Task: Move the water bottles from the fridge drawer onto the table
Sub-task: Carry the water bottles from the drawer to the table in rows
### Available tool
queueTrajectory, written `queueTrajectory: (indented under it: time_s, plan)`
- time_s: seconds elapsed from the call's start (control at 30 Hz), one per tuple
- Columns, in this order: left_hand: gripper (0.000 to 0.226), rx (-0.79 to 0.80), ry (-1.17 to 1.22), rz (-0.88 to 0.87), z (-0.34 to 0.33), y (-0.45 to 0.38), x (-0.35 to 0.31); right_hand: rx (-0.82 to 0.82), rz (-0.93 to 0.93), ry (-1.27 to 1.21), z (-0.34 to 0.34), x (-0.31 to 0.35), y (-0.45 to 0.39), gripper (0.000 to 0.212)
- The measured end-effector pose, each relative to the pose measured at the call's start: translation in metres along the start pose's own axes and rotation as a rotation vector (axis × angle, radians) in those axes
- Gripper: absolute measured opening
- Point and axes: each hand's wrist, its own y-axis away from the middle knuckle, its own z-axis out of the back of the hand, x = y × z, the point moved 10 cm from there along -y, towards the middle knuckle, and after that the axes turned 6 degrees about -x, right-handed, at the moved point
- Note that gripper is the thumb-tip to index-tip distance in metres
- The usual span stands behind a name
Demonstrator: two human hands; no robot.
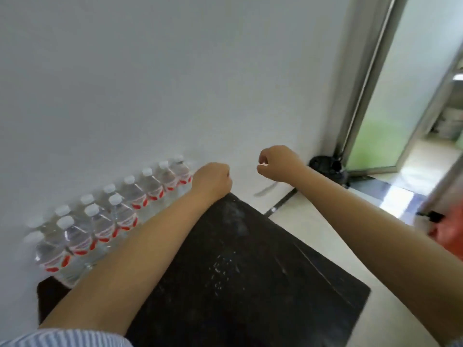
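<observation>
- The water bottles (100, 221) stand upright on the far left edge of the bench (238, 271), packed in two rows against the white wall (150, 83); the back row runs longer, reaching almost to my left hand.
- Each bottle is clear plastic with a white cap and a red-and-white label band round its middle; the nearest ones are blurred.
- My left hand (213, 181) hangs over the far corner of the bench just beside the last bottle in the row, fingers curled into a loose fist that holds nothing; I cannot tell whether it touches that bottle.
- My right hand (278, 162) is raised past the bench edge, near the wall, fingers and thumb curled inward with nothing between them.
- Both forearms are bare and stretched forward, well apart; a striped sleeve (62, 338) shows at my left elbow.
- The bench top is black with pale scuffs and specks.
- Right of it lie pale floor tiles (350, 246), a dark round object (325, 165) at the wall's foot, and a metal-framed glass door (390, 96).
</observation>
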Motion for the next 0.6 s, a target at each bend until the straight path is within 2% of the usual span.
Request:
queueTrajectory:
  time_s: [0.13, 0.3, 0.43, 0.6]
  plan:
    - [0.030, 0.014, 0.038, -0.263, -0.005, -0.012, -0.165, 0.000, -0.245, 0.117, 0.065, -0.141, 0.079, 0.017]
    - [0.030, 0.006, 0.107, -0.502, -0.015, 0.000, -0.354, -0.113, -0.537, 0.231, 0.146, -0.296, 0.196, 0.028]
    - [0.030, 0.044, 0.061, -0.685, -0.041, 0.023, -0.506, -0.143, -0.701, 0.281, 0.198, -0.405, 0.296, 0.026]
    - [0.026, 0.093, 0.037, -0.810, -0.067, 0.065, -0.682, -0.067, -0.828, 0.308, 0.251, -0.522, 0.410, 0.018]
